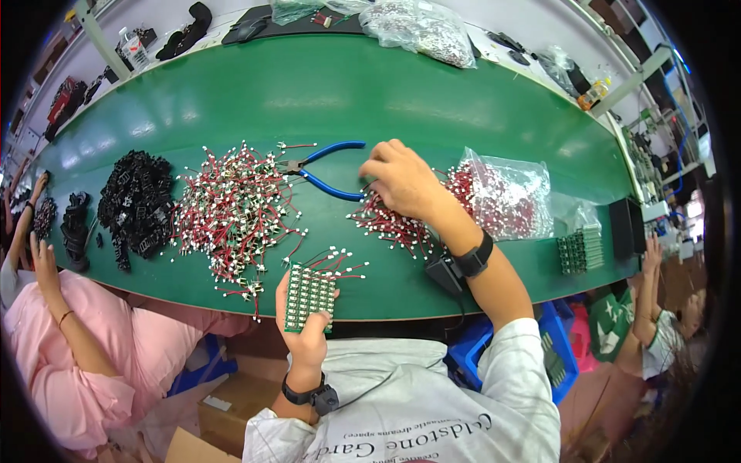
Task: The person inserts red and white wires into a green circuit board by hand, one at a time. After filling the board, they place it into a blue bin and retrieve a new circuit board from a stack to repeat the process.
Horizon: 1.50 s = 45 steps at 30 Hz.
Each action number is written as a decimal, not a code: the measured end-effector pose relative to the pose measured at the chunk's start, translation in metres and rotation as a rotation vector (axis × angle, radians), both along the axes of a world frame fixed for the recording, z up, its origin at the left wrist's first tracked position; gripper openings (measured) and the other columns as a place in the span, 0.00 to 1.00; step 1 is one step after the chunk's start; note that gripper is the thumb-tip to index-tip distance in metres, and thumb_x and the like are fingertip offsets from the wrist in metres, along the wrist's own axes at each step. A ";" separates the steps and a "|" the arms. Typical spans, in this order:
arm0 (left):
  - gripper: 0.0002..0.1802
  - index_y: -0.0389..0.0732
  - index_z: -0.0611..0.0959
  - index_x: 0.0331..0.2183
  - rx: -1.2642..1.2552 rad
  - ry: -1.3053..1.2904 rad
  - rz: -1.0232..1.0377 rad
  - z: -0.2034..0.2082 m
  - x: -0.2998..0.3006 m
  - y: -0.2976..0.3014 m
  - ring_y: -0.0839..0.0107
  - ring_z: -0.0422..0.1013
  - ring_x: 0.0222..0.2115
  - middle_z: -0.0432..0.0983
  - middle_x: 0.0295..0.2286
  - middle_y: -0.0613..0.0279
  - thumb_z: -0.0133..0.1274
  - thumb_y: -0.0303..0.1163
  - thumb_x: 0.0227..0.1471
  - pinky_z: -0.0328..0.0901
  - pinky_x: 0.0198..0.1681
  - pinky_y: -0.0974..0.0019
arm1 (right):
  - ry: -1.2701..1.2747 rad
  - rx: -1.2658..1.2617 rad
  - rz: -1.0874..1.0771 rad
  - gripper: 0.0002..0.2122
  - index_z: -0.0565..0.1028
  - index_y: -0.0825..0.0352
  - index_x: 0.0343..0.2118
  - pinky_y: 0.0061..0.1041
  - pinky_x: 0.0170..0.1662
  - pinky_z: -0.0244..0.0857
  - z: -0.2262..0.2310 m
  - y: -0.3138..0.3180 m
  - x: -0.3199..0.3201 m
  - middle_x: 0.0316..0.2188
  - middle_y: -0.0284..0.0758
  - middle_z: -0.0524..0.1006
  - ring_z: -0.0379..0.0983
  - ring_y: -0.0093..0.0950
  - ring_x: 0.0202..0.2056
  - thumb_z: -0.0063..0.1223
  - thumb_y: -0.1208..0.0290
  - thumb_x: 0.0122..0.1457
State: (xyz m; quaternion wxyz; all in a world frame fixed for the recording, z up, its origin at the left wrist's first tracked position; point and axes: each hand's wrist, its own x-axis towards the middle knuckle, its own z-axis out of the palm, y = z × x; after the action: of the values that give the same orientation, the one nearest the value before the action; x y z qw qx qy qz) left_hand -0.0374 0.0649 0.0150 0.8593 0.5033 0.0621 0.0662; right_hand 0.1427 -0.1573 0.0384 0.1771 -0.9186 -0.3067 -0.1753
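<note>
Meanwhile, left hand clamped on green circuit panel, right hand fingers curled into red wire pile.

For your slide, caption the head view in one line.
Left hand holds a green circuit panel; right hand picks red-and-white wired connectors beside blue pliers.

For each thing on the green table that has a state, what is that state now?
Left hand: shut on the green circuit board panel, red wires plugged in along its top.
Right hand: fingers down in the loose red wire pile.
Blue-handled pliers: lying flat, handles apart.
Clear bag of red wires: lying open.
Big wire heap: spread loose.
</note>
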 end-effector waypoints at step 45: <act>0.37 0.31 0.61 0.57 -0.037 0.009 0.014 0.012 0.037 -0.043 0.64 0.74 0.40 0.72 0.42 0.53 0.44 0.14 0.40 0.70 0.45 0.63 | 0.174 0.546 0.154 0.06 0.77 0.67 0.30 0.28 0.29 0.67 0.011 0.017 -0.095 0.26 0.35 0.73 0.72 0.32 0.27 0.60 0.80 0.48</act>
State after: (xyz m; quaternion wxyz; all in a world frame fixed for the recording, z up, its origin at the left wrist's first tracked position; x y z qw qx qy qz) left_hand -0.0009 0.0215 0.0272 0.8678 0.4870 0.0708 0.0688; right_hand 0.0475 -0.1405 0.0497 0.4562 -0.8226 -0.3007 -0.1579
